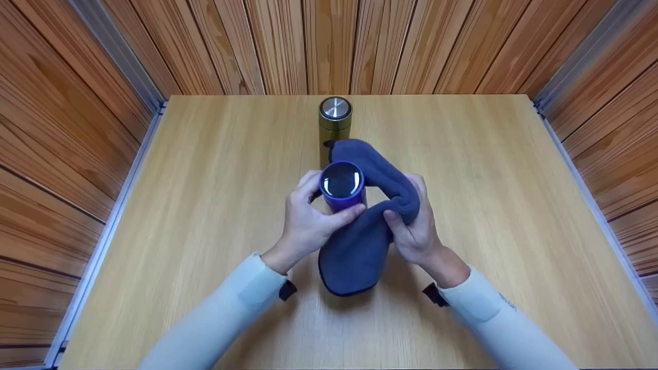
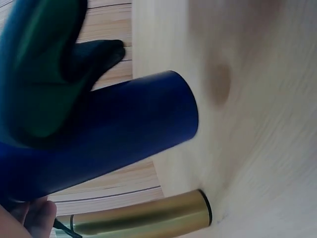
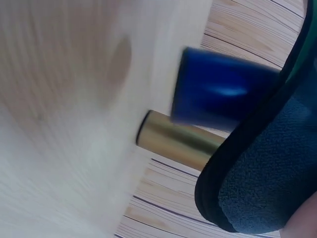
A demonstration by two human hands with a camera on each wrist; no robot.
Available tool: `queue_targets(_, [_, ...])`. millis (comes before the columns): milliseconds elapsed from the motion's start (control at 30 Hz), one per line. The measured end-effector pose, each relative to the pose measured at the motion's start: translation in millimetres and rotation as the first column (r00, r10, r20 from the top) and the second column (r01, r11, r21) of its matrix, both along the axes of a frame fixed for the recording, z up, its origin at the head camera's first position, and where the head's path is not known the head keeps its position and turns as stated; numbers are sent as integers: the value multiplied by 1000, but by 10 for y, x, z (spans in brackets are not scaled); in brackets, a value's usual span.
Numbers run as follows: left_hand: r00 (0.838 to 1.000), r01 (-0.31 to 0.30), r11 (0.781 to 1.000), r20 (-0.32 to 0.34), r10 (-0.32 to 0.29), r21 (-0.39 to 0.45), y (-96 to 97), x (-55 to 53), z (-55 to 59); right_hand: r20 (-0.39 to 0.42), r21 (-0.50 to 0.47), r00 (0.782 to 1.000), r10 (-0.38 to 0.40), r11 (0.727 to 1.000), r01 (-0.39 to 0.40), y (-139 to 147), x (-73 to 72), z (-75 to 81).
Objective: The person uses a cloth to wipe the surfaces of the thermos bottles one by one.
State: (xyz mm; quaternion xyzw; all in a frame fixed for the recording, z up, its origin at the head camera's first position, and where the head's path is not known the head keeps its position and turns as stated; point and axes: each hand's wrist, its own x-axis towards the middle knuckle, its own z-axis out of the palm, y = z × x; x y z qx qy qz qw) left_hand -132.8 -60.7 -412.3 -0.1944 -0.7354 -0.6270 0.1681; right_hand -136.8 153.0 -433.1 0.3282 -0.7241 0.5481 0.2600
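Observation:
My left hand (image 1: pixel 311 218) grips a blue thermos (image 1: pixel 342 181) near its dark, shiny lid, thumb toward me and fingers round the far side. In the left wrist view, the lower end of the thermos (image 2: pixel 148 111) hangs above the table, tilted. A blue-grey cloth (image 1: pixel 354 259) with a dark edging is pinched in my right hand (image 1: pixel 416 231), folded over between thumb and fingers. It drapes along the right side of the thermos. Its green underside shows in the left wrist view, where the cloth (image 2: pixel 37 79) overlaps the thermos.
A gold thermos (image 1: pixel 335 115) with a silver-topped lid stands upright behind the blue one, near the table's back edge. Wood-panelled walls (image 1: pixel 329 46) border the wooden table (image 1: pixel 221 169) at the back and on both sides.

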Motion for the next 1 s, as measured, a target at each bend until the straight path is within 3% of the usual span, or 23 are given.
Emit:
queue_targets(233, [998,-31,988,-67,21,-154,-9,-14,-29,-27,69,1000,7,998,-5,21,8,164])
queue_targets(400, [990,-85,950,-135,46,-302,-7,-10,-23,-59,187,998,-28,982,38,45,6,257])
queue_targets(567, [991,-74,923,-135,24,-379,8,19,-29,-11,306,997,-70,949,70,23,30,333])
queue_targets(700, [991,-48,910,-135,-8,-412,21,31,-32,34,414,993,-112,906,88,-3,60,401])
queue_targets(867, [973,-99,885,-232,-11,-455,32,18,-35,80,529,985,-151,844,87,-54,66,529])
queue_targets(1000, [953,-149,863,-302,-4,-482,41,16,-50,170,542,973,-157,839,41,-108,54,614])
